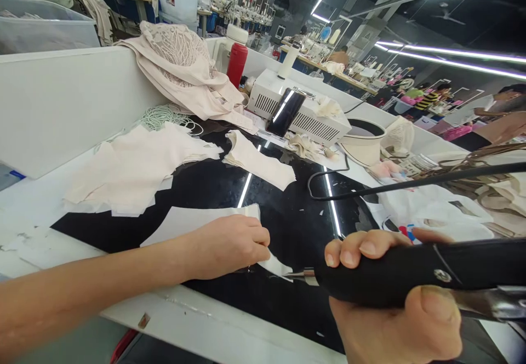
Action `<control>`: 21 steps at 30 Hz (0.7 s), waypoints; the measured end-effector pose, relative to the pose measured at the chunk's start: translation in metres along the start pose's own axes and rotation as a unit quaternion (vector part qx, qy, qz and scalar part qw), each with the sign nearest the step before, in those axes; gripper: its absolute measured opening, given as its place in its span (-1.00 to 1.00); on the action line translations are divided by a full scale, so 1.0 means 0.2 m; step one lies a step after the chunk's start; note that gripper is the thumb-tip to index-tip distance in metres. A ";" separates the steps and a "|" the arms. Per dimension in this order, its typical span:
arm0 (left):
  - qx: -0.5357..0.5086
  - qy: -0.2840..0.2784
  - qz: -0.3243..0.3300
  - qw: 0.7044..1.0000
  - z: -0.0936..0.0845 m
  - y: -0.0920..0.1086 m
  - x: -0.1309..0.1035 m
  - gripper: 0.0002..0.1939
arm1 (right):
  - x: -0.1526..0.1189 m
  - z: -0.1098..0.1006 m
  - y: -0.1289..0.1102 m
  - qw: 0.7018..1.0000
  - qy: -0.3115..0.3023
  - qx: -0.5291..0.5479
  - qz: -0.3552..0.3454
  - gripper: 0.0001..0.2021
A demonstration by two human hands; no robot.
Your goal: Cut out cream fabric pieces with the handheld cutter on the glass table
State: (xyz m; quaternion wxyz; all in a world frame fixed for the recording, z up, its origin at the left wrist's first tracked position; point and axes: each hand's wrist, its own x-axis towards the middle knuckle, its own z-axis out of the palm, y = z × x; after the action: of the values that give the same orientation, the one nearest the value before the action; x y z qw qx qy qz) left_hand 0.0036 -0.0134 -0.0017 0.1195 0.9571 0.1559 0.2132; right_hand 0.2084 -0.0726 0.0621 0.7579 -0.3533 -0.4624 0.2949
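My right hand (394,320) is wrapped around the thick black handle of a hand-held tool (370,276) with a narrow metal tip. That tip meets the right corner of a white flat piece (184,219) lying on the glossy black board (283,227). Fingers curled, my left hand (234,243) presses down on the same piece and covers its middle; a strip of cream fabric seems to lie along its far edge. Whether the white piece is cloth or paper, I cannot tell. Farther back are cut cream fabric pieces (258,158) and a larger cream stack (131,166).
A black cable (411,186) crosses above my right hand. Behind the board stand a white vented box (304,106), a phone (286,112) leaning on it, a red bottle (237,63) and a round cream container (364,139). Draped cloth (181,73) hangs over the left partition (61,106).
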 end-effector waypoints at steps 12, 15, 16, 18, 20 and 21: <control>0.008 -0.004 -0.066 0.998 -0.13 -0.08 -0.04 -0.77 | 0.15 -0.03 0.11 0.999 0.021 0.010 -0.028 -0.63; 0.045 -0.049 -0.082 0.994 -0.14 -0.03 -0.06 -0.81 | 0.19 -0.03 0.14 0.999 0.034 0.021 -0.034 -0.59; 0.046 -0.063 -0.098 0.992 -0.14 0.00 -0.06 -0.83 | 0.20 -0.03 0.14 0.998 0.036 0.028 -0.034 -0.58; 0.022 -0.097 -0.143 0.985 -0.17 0.06 -0.06 -0.87 | 0.20 -0.02 0.15 0.998 0.035 0.044 -0.029 -0.58; -0.010 -0.134 -0.185 0.974 -0.21 0.11 -0.04 -0.89 | 0.19 -0.01 0.15 0.998 0.023 0.062 -0.024 -0.59; -0.014 -0.150 -0.198 0.968 -0.23 0.13 -0.03 -0.87 | 0.18 0.00 0.15 0.997 0.011 0.068 -0.022 -0.60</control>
State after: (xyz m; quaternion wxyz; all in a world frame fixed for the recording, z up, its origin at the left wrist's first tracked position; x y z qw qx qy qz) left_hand -0.0156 -0.0315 0.0437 0.1945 0.9263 0.3199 0.0414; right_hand 0.2202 -0.0270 0.0559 0.7918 -0.2937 -0.4404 0.3046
